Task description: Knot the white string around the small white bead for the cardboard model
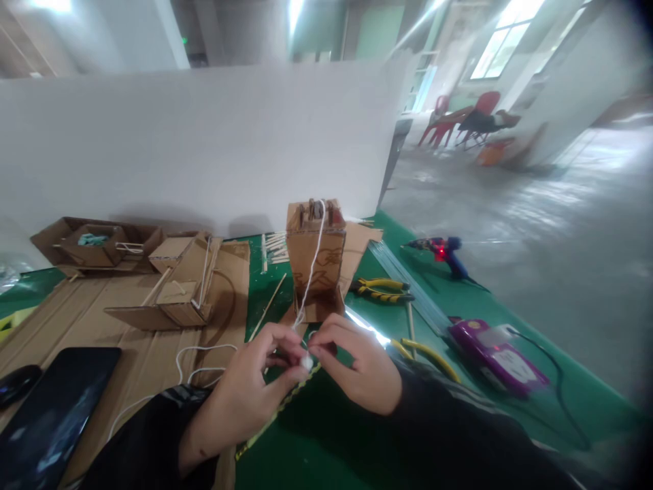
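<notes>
White string [315, 255] hangs over the slotted top of an upright cardboard tower [326, 262] and runs down to my fingers. My left hand [255, 374] is closed in a pinch on the string, with a small white lump [307, 363] at its fingertips; whether that is a knot or bunched string I cannot tell. Close beside it, my right hand [357, 361] pinches near a small loop of the string, thumb against forefinger. Both hands are just in front of the tower's base. Under them, a yellow-and-black edged strip [275, 415] lies on the green table [290, 456].
Cardboard assemblies [178, 286] and a black phone [64, 415] lie left. To the right are yellow-black pliers [382, 289], another yellow-handled tool [433, 361], clear glue sticks [408, 289], a glue gun [441, 252] and a purple corded box [494, 354]. A white panel [204, 143] stands behind.
</notes>
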`<act>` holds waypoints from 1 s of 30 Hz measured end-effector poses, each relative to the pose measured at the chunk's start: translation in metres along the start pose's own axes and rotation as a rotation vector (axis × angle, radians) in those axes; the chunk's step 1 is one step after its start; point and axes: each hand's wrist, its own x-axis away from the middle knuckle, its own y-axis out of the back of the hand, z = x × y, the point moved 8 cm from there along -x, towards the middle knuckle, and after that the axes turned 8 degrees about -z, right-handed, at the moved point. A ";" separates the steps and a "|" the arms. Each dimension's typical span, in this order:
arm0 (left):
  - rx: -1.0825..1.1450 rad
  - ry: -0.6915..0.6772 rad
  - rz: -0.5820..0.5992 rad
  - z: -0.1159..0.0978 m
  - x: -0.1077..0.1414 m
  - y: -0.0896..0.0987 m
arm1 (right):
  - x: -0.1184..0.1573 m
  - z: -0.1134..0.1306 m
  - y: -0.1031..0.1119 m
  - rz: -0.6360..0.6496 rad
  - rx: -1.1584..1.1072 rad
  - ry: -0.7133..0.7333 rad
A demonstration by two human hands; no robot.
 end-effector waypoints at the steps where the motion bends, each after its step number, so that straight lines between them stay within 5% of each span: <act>1: -0.003 -0.013 -0.009 -0.001 0.000 0.001 | 0.000 0.000 0.000 -0.001 -0.003 -0.004; 12: -0.205 -0.264 -0.035 -0.017 -0.002 0.003 | 0.001 -0.007 -0.003 -0.006 -0.019 -0.037; 30: -0.003 -0.127 -0.095 -0.008 -0.001 0.006 | 0.006 -0.008 -0.020 0.073 -0.121 -0.103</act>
